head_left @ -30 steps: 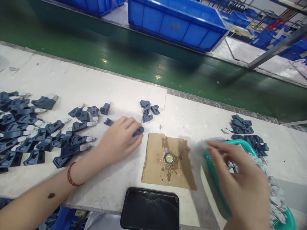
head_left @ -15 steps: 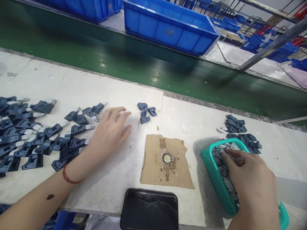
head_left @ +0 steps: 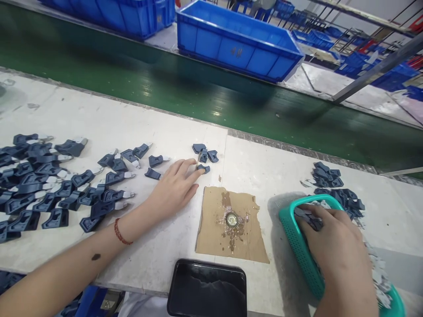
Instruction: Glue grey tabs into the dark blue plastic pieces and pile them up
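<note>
At the fingertips of the left hand [head_left: 175, 184], now reaching farther right with thumb and fingers apart, a blue part [head_left: 205, 168] is lying. The right hand [head_left: 340, 251] is curling over grey pieces [head_left: 308, 217] inside the basket [head_left: 299, 251], its grip unclear; both hands are now working at loose parts.

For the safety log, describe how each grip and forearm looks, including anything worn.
Left grip: ungloved, a thin reddish bracelet at the wrist, a small mark on the sleeveless forearm. Right grip: ungloved, no bracelet visible.
</note>
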Available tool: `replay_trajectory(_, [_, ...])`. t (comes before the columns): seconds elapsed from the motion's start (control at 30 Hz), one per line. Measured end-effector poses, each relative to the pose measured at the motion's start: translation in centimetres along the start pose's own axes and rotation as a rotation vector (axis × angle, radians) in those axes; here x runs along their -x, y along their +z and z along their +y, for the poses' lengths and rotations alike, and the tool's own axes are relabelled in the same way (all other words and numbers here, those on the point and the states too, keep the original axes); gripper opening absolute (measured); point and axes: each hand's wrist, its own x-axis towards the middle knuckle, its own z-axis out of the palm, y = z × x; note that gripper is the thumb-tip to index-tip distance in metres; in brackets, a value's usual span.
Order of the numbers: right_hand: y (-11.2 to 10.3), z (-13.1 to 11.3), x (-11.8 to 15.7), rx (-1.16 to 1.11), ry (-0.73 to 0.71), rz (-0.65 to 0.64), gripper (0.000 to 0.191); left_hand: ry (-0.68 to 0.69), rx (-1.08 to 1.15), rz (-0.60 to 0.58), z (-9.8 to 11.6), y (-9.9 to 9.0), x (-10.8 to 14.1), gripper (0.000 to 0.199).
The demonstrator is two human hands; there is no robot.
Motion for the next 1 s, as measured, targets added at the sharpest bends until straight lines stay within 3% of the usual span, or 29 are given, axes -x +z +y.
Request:
replay_trajectory(0.13, [0.4,0.6,0.0,-0.037,-0.093,0.061,0.037,0.004,0.07,-0.003,0.0,0.1,0.1,0.02])
replay_trajectory(0.37, [0.2,0.3,-0.3,-0.14,0.003,-0.007,0.041,-0.09,0.216,0.041,-0.4,-0.3,0.7,0.015])
replay_trajectory(0.5, [-1.2,-0.5,0.2,-0.474,0.163,-0.113,0.04,-0.166,0.374,0.105,0.0,-0.6,1.0,0.026])
replay_trajectory(0.57, [-1.9,-1.2,0.8,-0.734,0.176,-0.098,0.041,-0.204,0.541,0.103,0.6,-0.6,1.1,0.028])
replay_trajectory(0.73, [-2.0,-3.6,2.4,-1.15,0.11,-0.058,0.043,-0.26,1.032,0.002,2.3,-0.3,1.4,0.022])
replay_trajectory(1.0, [-0.1,-7.5,3.0,-1.341,-0.038,-0.308,0.021,-0.306,1.159,-0.17,3.5,0.1,1.9,0.018])
